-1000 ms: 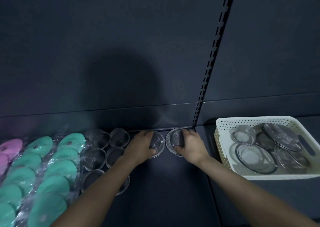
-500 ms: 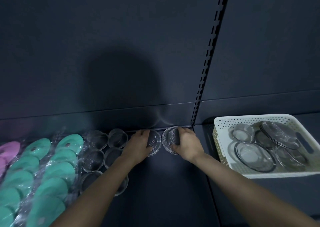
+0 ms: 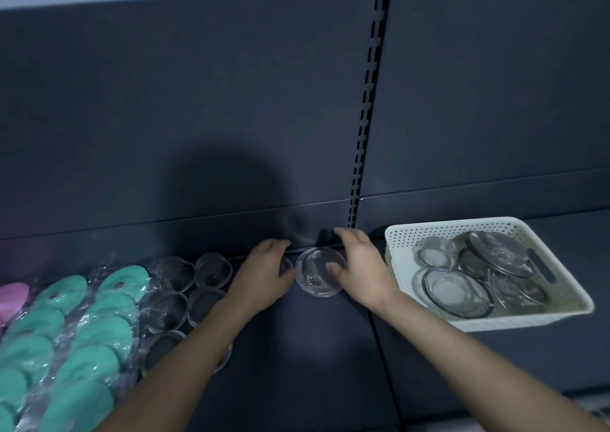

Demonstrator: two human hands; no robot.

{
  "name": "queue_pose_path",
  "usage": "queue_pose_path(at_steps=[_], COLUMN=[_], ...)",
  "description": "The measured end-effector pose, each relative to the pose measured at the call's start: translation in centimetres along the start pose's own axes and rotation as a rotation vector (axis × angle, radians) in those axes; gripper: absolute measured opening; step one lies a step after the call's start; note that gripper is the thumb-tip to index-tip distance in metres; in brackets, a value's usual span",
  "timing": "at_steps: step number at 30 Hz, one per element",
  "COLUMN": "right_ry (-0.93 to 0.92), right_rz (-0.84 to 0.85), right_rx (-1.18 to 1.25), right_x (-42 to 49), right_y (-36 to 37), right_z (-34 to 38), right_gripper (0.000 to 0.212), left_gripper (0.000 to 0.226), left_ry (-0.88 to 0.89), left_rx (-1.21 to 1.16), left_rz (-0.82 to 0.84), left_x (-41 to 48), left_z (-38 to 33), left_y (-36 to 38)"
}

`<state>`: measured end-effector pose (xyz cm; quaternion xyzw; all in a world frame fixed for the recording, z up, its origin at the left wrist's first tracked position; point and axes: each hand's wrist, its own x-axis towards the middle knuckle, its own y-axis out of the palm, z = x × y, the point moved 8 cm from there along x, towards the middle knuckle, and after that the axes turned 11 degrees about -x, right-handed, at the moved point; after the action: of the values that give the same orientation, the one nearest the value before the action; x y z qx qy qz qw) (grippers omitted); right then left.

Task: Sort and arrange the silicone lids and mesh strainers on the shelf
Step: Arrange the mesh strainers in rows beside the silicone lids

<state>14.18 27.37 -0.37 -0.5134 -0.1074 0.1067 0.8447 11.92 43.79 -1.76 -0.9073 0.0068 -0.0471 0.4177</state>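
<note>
At the far left edge of the shelf (image 3: 297, 359) lie the pink lids (image 3: 11, 294), cut off by the frame. Right of them, the teal lids (image 3: 82, 332) run in overlapping rows from near to far, wrapped in clear crinkled plastic. Just beside the teal ones, the mesh strainers (image 3: 165, 311) sit in two columns, rims touching. My left forearm crosses over the nearest of them.

My left hand (image 3: 264, 273) is at the far end of the shelf, close to the back panel (image 3: 198, 101). Its fingers curl down over a small strainer (image 3: 286, 265). Only a sliver of rim shows past my thumb, so I cannot tell how that strainer sits.

Just right of it, almost touching, is a round strainer (image 3: 319, 273), tilted with its open face towards me. My right hand (image 3: 359, 266) grips it from the right, with the thumb pressed on the inner mesh near the rim and the fingers arched over the far edge. My two hands are close together but apart, each on its own strainer. Both are just left of the slotted upright (image 3: 363, 134) that divides the back panel.

To the right, past the seam in the shelf, a white perforated basket (image 3: 495, 321) stands at an angle. The basket strainers (image 3: 457, 288) inside are loose, of several sizes, overlapping and leaning on one another.
</note>
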Motion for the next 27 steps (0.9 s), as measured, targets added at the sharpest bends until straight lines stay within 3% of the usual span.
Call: queue_pose_path(at_steps=[5, 12, 23, 25, 27], right_ry=[0.009, 0.136, 0.264, 0.303, 0.343], right_rz=[-0.061, -0.062, -0.103, -0.105, -0.102], right_rx=[-0.041, -0.112, -0.169, -0.176, -0.194], right_x=[-1.5, -4.3, -5.7, -5.7, -5.4], right_y=[-4.2, -8.0, -12.2, -12.4, -12.4], right_z=[-2.6, -9.2, -18.2, -19.6, -20.9], right_gripper=[0.05, 0.04, 0.018, 0.006, 0.017], left_gripper=[0.043, 0.033, 0.021, 0.023, 0.031], left_ry=[0.095, 0.222, 0.351, 0.342, 0.295], left_rx=[-0.075, -0.118, 0.019, 0.063, 0.084], left_rz=[-0.043, 0.031, 0.379, 0.446, 0.521], left_x=[0.3, 1.0, 2.3, 2.7, 3.2], left_z=[-4.0, -10.6, -18.7, -19.2, -19.0], left_y=[0.4, 3.7, 13.2, 15.1, 17.0])
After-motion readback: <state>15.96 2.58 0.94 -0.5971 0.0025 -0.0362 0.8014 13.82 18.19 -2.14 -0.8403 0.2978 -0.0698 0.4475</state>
